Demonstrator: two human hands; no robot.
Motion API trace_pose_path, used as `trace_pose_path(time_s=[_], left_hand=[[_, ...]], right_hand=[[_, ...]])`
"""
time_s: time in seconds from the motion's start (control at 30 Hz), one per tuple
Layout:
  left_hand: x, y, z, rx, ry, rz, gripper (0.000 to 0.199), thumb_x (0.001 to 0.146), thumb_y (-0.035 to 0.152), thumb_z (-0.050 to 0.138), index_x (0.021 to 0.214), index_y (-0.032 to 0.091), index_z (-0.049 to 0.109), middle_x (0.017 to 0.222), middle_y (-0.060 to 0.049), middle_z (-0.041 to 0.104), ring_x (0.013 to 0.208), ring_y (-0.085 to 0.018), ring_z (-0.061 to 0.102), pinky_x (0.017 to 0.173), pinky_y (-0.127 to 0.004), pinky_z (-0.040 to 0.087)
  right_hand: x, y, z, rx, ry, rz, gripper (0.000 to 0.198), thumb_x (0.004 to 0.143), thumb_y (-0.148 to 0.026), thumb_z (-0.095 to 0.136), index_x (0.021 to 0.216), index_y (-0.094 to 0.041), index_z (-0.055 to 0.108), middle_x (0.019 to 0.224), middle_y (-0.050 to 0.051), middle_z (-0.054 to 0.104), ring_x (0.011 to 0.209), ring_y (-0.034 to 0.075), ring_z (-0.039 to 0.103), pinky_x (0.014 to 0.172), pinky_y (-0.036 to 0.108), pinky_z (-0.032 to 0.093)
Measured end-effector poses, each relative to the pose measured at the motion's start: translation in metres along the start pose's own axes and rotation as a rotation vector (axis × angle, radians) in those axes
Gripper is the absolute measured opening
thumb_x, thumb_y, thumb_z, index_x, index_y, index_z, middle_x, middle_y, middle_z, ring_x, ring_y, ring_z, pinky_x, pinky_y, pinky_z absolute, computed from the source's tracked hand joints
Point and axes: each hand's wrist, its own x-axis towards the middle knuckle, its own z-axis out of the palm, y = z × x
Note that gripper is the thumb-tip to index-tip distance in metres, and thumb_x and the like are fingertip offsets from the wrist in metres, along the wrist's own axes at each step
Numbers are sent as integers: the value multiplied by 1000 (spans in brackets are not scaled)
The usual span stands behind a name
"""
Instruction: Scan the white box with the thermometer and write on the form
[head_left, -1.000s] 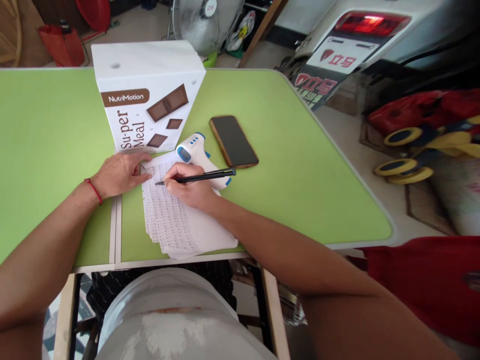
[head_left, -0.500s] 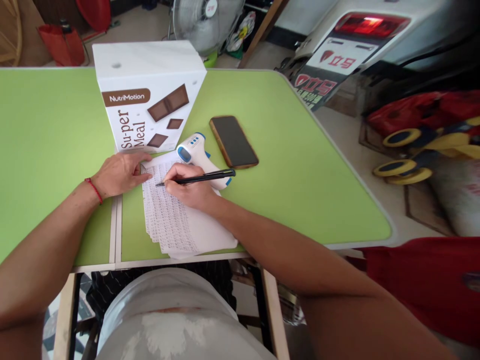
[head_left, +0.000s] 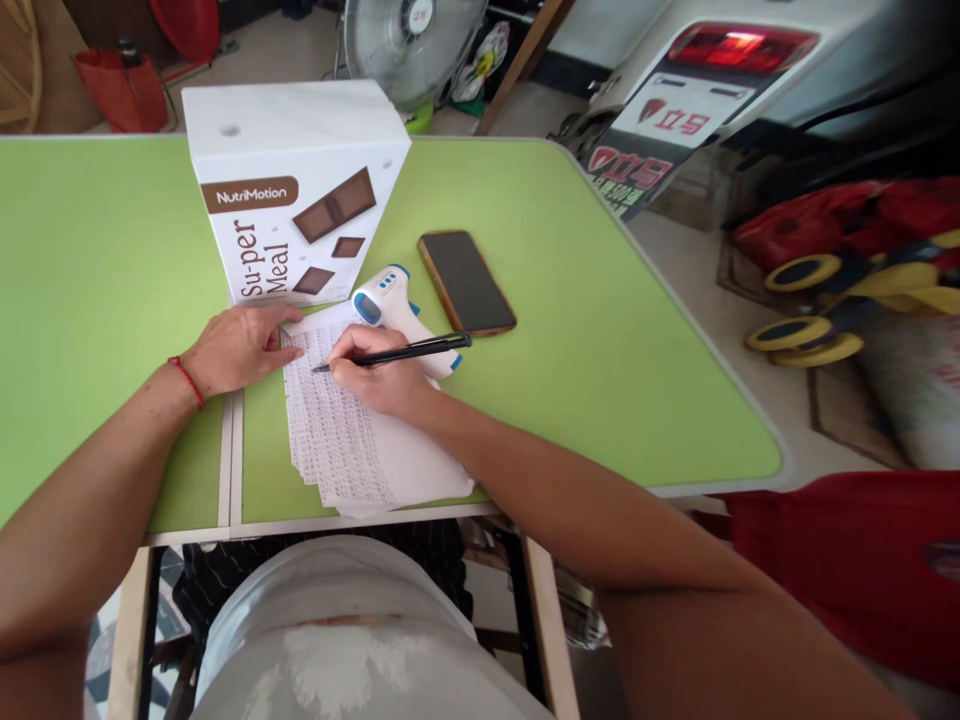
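My right hand grips a black pen, its tip on or just above the upper part of a stack of handwritten paper sheets. Rows of small writing fill the left side of the top sheet; its right side is blank. My left hand rests open at the upper left edge of the paper, thumb and fingers apart. Partly behind my right hand lies a white and blue infrared thermometer. A dark phone in a brown case is to its right.
A white NutriMotion box stands behind the paper on the green folding table. Beyond the table are a fan and the rear of a scooter. A seam between table panels runs under my left hand.
Almost nothing differs. The view has shifted very slightly; both hands, the pen and the paper keep their places.
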Motion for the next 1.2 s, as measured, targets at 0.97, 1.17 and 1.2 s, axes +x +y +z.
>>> trace_pose_path(time_s=[0.97, 1.17, 1.2], left_hand=[[-1, 2, -1, -12, -23, -18, 47, 89, 40, 64, 130, 18, 67, 78, -4, 69, 78, -22, 64, 69, -33, 45], [-1, -1, 0, -24, -13, -14, 46, 89, 42, 63, 129, 18, 67, 76, -3, 68, 75, -22, 63, 67, -33, 43], [-1, -1, 0, -24, -11, -9, 46, 89, 41, 63, 129, 19, 67, 76, -3, 68, 76, -22, 63, 67, -32, 43]], right_hand=[[2, 1, -2, 6, 57, 0, 7, 67, -19, 58, 62, -23, 54, 57, -3, 59, 54, 11, 46, 54, 27, 39], [2, 0, -3, -20, 72, 2, 10, 68, -17, 59, 62, -23, 53, 58, -3, 60, 55, 11, 47, 54, 26, 39], [2, 0, -3, -29, 66, 1, 11, 68, -16, 59, 62, -23, 53, 58, -4, 59, 55, 11, 46, 54, 26, 39]])
